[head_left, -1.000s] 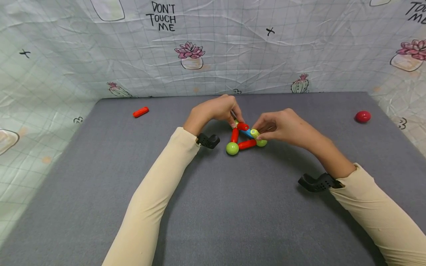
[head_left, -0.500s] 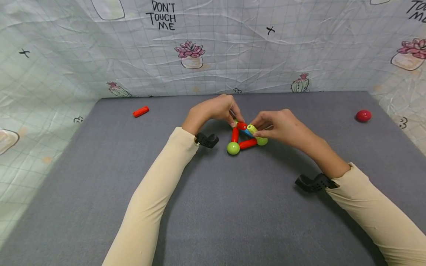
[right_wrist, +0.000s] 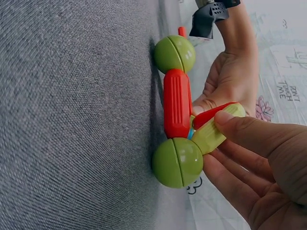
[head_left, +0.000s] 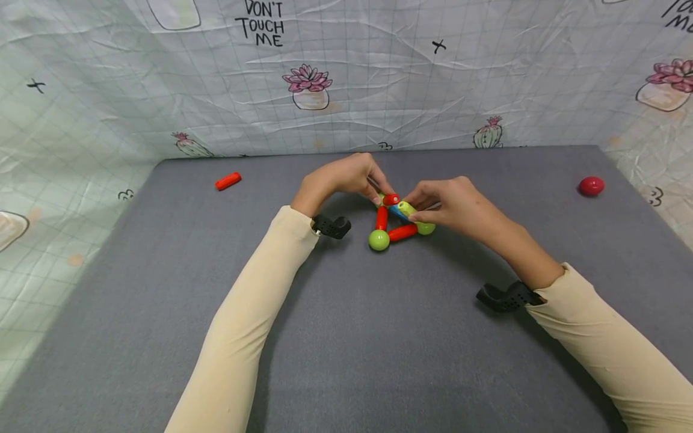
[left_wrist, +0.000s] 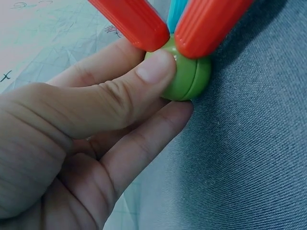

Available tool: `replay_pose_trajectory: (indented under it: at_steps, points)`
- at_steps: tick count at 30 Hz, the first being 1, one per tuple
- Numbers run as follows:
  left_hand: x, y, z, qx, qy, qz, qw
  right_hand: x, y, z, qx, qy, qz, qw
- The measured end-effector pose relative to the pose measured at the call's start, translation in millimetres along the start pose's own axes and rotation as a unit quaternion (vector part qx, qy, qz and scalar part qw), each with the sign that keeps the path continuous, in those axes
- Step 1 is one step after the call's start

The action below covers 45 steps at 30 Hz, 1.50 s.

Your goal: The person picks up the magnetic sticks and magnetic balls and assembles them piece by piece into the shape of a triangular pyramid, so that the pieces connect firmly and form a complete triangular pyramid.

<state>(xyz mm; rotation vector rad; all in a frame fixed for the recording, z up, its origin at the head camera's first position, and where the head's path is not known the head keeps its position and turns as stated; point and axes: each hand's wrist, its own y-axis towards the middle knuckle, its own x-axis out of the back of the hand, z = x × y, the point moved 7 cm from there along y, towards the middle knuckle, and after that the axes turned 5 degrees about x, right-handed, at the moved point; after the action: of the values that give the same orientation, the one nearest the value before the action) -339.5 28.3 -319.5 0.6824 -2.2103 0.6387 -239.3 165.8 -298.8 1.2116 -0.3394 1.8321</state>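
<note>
Nearest: two pale sleeves, each with a black wrist mount, over grey table. Middle: a triangular frame of rods and balls on the table. Its near green ball lies clear of both hands; one red rod runs right from it, a second red rod runs far.

Right green ball sits just below the right fingertips. Right hand pinches a yellow-green rod, thumb against fingers near its upper end; rod rises from that ball, leaning left. Blue rod behind it.

Left hand pinches the far green ball between thumb and fingers. Tilted red rod rises from it, its tip close to the yellow-green rod's; contact unclear.

Farther: red ball at right, loose red rod at left, printed cloth beyond.
</note>
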Motion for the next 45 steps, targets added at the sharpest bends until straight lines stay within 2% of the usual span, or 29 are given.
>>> replay_pose_trajectory:
  at_steps: [10, 18, 28, 32, 39, 45]
  points:
    - [2.2, -2.4, -3.4, -0.011, -0.003, -0.006, 0.9999, 3.0, 0.1, 0.8, 0.006, -0.015, -0.016, 0.9997]
    - [4.8, -1.5, -9.7, -0.019, 0.008, -0.006, 0.9998, 7.0, -1.7, 1.1, 0.012, -0.004, -0.010, 0.9999]
    - [3.4, -2.0, -7.7, -0.001, 0.012, -0.005, 0.9999, 6.2, -6.8, -2.0, 0.006, 0.009, -0.001, 0.9999]
    - [0.3, -2.2, -9.8, -0.001, 0.007, 0.002, 1.0000, 7.7, -16.0, -7.7, -0.004, 0.012, 0.006, 0.9999]
    - [-2.2, -4.1, -7.9, -0.002, 0.004, 0.002, 1.0000, 0.9, -25.6, -19.4, -0.046, 0.024, 0.036, 0.9980]
    - [-4.8, -5.9, -2.9, -0.012, -0.003, -0.006, 0.9999, -5.0, -26.4, -23.6, -0.037, 0.027, 0.034, 0.9984]
